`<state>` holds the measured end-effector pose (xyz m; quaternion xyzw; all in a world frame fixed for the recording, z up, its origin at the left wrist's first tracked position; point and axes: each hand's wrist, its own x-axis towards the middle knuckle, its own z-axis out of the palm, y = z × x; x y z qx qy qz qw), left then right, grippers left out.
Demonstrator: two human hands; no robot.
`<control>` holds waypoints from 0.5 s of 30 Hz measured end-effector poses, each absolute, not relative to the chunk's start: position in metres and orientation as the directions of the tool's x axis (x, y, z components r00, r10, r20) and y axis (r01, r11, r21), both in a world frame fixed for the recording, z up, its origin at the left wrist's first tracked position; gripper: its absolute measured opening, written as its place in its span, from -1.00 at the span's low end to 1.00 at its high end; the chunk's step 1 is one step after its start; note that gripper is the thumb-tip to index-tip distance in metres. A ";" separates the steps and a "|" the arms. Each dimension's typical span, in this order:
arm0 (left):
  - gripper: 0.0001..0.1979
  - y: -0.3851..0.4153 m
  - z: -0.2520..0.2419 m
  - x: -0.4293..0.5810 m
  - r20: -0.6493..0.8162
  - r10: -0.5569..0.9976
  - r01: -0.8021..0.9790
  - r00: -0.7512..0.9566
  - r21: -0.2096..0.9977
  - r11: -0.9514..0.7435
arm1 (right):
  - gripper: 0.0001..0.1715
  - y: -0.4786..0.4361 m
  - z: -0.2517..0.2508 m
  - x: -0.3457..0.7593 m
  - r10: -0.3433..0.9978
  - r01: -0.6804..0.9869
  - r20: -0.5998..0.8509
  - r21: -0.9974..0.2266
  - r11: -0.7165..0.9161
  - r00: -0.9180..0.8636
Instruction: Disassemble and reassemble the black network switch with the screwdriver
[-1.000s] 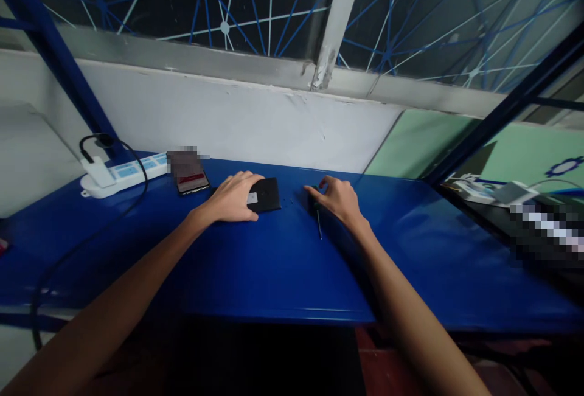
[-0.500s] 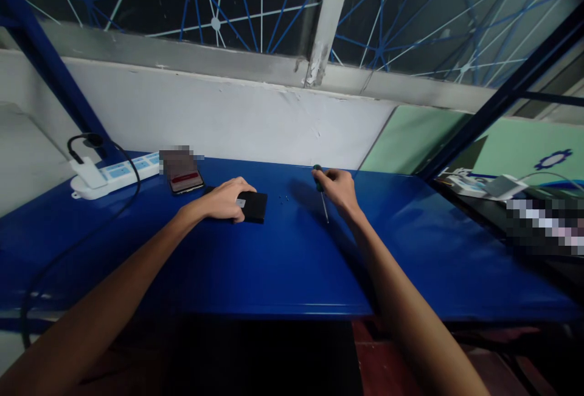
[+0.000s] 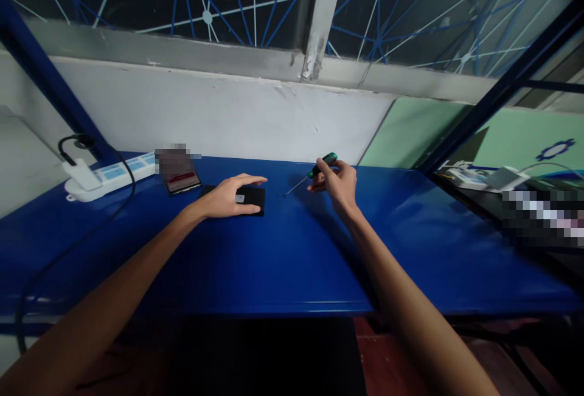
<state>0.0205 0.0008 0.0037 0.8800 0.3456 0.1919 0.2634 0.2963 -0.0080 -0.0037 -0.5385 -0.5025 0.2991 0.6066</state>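
My left hand (image 3: pixel 227 197) lies flat with fingers stretched out on a flat black device (image 3: pixel 253 199) with a small white label, pressing it onto the blue table (image 3: pixel 283 256). My right hand (image 3: pixel 334 182) is closed on a small screwdriver (image 3: pixel 316 172) with a green and black handle. Its thin shaft slants down to the left, and the tip rests near several tiny screws (image 3: pixel 283 194) lying just right of the black device.
A phone (image 3: pixel 181 180) lies at the back left beside a white power strip (image 3: pixel 107 174) with a plugged-in adapter and a black cable (image 3: pixel 68 250) running off the table's left. A white wall stands behind. More devices sit on a bench at far right (image 3: pixel 502 180).
My right hand lifted the screwdriver off the table and swung its tip leftward to the screws. My left hand flattened on the black device, which slid slightly toward me.
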 end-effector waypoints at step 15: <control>-0.28 -0.003 -0.005 0.031 0.153 0.741 0.590 0.654 0.510 -0.626 | -0.61 -0.010 -0.007 0.286 0.934 0.157 0.247 -0.965 0.212 0.259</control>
